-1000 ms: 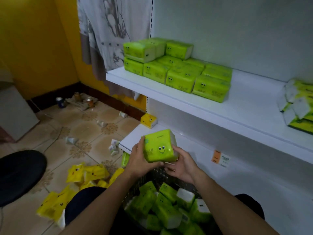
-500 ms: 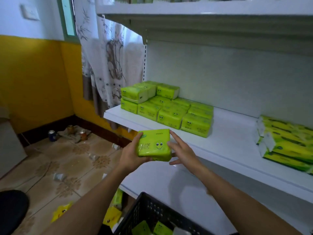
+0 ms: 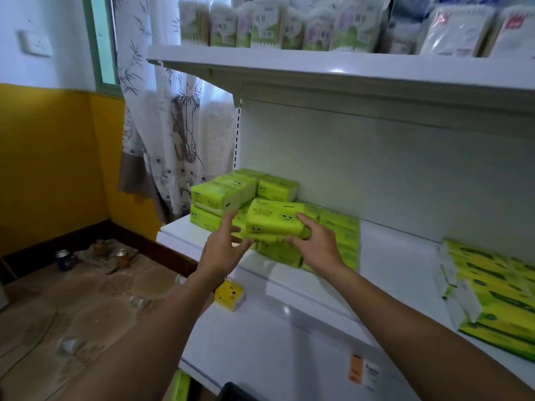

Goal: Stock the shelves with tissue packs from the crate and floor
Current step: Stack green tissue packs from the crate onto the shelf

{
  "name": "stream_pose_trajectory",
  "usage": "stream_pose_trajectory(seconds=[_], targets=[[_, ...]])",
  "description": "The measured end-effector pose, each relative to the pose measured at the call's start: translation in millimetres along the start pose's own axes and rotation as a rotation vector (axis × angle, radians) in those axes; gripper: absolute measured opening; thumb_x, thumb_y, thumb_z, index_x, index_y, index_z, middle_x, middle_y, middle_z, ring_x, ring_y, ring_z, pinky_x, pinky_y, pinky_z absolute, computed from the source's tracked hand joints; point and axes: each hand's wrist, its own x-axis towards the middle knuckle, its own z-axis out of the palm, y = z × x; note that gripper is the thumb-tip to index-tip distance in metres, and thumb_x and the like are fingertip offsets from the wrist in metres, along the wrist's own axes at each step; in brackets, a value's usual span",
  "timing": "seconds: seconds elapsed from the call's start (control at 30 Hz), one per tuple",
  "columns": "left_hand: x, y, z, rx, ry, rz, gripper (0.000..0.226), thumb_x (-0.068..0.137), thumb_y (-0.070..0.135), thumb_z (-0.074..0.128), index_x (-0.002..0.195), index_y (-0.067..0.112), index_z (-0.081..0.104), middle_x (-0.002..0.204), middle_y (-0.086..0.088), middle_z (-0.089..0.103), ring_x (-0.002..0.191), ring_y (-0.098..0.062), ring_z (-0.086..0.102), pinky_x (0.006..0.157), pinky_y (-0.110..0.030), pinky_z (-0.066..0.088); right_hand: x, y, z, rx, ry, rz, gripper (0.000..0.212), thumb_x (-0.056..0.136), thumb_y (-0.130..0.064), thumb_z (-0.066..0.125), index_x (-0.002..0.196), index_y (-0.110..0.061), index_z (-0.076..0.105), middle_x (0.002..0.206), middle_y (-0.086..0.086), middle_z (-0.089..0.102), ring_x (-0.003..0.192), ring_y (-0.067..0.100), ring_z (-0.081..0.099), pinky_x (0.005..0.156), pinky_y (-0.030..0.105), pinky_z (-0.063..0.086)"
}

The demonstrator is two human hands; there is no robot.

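Up on the stacked green packs [image 3: 214, 198], right hand [image 3: 318, 247] fingers pinch the tissue pack [image 3: 275, 219], left hand [image 3: 221, 251] fingers spread alongside.

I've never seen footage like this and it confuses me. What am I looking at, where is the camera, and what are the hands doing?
There is no machine: these are a person's two bare hands, filmed by a wide-angle camera worn on the head, looking forward and down. In front is a middle shelf with a stack of green tissue packs. The right hand grips one green pack at its right end, at the top of that stack; the left hand, fingers straight, is at its left end. A yellow pack lies on the lower shelf, and pale packages line the top shelf.
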Motion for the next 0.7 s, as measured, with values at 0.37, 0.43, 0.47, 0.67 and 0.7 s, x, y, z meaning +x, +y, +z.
stream_pose_trajectory(seconds=[0.37, 0.43, 0.47, 0.67, 0.7], targets=[[41, -67, 24, 0.439, -0.166, 0.021, 0.033, 0.087, 0.041, 0.058, 0.112, 0.021, 0.063, 0.122, 0.000, 0.059, 0.115, -0.020, 0.051, 0.092, -0.032, 0.040, 74, 55, 29, -0.092, 0.059, 0.132, 0.048, 0.097, -0.011, 0.042, 0.144, -0.015, 0.034, 0.126, 0.016, 0.057, 0.072, 0.016, 0.049, 0.067, 0.029, 0.043], [47, -74, 30, 0.473, -0.177, 0.011, 0.040, 0.087, 0.044, 0.056, 0.119, 0.020, 0.058, 0.126, 0.000, 0.056, 0.119, -0.020, 0.048, 0.095, -0.030, 0.037, 87, 59, 35, -0.100, 0.053, 0.135, 0.047, 0.097, -0.012, 0.043, 0.142, -0.018, 0.037, 0.116, 0.016, 0.061, 0.073, 0.019, 0.052, 0.067, 0.026, 0.042], [50, -78, 33, 0.477, -0.193, 0.001, 0.046, 0.086, 0.049, 0.054, 0.121, 0.020, 0.056, 0.128, 0.000, 0.055, 0.119, -0.020, 0.048, 0.096, -0.031, 0.037, 94, 60, 38, -0.112, 0.044, 0.136, 0.046, 0.096, -0.013, 0.045, 0.141, -0.020, 0.039, 0.116, 0.015, 0.061, 0.078, 0.022, 0.055, 0.070, 0.026, 0.044], [57, -100, 38, 0.503, -0.230, 0.082, 0.073, 0.067, 0.069, 0.027, 0.107, 0.024, 0.068, 0.117, 0.007, 0.063, 0.103, -0.018, 0.060, 0.093, -0.033, 0.039, 130, 60, 61, -0.052, 0.047, 0.165, 0.046, 0.089, -0.008, 0.058, 0.132, -0.021, 0.052, 0.117, 0.007, 0.063, 0.106, 0.027, 0.061, 0.095, 0.033, 0.048], [58, -100, 38, 0.506, -0.226, 0.074, 0.070, 0.068, 0.070, 0.031, 0.107, 0.026, 0.068, 0.119, 0.008, 0.062, 0.105, -0.017, 0.060, 0.094, -0.032, 0.039, 134, 58, 65, -0.020, 0.065, 0.169, 0.046, 0.088, -0.005, 0.058, 0.131, -0.019, 0.053, 0.112, 0.007, 0.063, 0.102, 0.029, 0.063, 0.095, 0.037, 0.049]])
